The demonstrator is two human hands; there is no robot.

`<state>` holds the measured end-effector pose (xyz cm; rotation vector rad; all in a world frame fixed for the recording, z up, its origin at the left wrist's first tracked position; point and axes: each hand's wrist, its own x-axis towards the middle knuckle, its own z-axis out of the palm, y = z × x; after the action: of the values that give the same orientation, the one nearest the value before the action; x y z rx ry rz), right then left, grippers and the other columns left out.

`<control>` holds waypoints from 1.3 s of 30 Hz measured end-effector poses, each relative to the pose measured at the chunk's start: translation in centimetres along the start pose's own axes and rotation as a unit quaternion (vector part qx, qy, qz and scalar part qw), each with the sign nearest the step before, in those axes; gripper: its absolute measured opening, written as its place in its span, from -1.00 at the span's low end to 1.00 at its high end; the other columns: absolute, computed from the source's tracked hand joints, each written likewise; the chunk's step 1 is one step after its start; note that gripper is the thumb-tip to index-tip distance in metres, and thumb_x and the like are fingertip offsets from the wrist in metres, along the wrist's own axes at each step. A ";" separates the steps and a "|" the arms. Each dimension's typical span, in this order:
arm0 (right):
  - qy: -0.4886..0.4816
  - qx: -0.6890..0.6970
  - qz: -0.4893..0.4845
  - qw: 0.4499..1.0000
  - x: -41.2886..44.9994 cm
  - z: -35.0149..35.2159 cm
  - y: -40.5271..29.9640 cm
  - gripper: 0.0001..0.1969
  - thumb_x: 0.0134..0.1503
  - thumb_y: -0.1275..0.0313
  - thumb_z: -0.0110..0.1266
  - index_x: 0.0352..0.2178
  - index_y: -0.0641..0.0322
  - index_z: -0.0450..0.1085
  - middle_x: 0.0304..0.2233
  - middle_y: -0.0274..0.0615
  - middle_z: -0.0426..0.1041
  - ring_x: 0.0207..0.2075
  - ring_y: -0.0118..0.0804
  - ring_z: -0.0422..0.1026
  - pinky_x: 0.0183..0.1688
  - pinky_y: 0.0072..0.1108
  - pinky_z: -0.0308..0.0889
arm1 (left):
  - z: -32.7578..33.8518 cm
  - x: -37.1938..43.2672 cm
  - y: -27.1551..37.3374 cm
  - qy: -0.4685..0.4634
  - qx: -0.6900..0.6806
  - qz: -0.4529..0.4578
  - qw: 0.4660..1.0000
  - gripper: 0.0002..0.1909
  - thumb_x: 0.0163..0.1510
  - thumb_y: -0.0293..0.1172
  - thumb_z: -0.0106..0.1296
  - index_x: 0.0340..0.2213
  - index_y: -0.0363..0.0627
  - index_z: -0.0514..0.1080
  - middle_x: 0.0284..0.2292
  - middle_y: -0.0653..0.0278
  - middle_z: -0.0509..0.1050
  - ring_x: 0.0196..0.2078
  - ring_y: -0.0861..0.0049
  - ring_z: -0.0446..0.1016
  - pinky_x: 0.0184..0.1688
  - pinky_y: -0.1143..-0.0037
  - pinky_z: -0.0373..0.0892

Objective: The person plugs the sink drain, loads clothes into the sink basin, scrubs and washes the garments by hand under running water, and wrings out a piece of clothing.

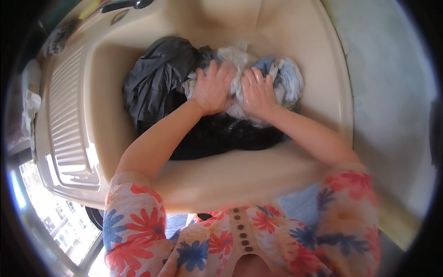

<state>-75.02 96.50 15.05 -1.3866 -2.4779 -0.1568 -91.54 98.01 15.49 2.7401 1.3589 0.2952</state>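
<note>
Both of my hands are down in a pile of wet laundry in a beige sink basin [294, 45]. My left hand [213, 90] bears down on a bunched white cloth [236, 88], its fingers bent over the fabric and its thumb hidden. Close beside it, my right hand [258, 91] grips the same bunch with curled fingers. A dark grey garment [162, 69] is heaped left of my hands. Black fabric [221, 135] spreads below my wrists. Light blue cloth [290, 79] and a darker blue piece [264, 64] lie at the right of the pile.
A ribbed drainboard [67, 114] adjoins the basin on the left. A dark tap [121, 5] sits at the upper left. White cloth [32, 93] hangs at the far left, above a bright window [59, 221]. A pale wall or panel [384, 86] runs along the right.
</note>
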 end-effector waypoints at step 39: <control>-0.146 0.025 -0.056 0.987 -3.6 -10.1 -3.4 -0.65 -0.18 0.12 -0.01 -0.49 0.21 0.31 -0.49 -0.26 0.27 -0.33 -0.29 0.22 -0.49 -0.43 0.14 | -7.9 -4.5 3.9 -0.070 -0.113 0.057 0.989 -0.24 -0.47 0.00 0.12 -0.16 -0.08 0.22 -0.18 -0.04 0.15 -0.13 0.12 0.16 -0.24 0.23 0.18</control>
<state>-74.07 89.43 23.73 -1.3325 -2.7771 0.0921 -92.74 91.94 23.14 2.5981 1.0662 0.2411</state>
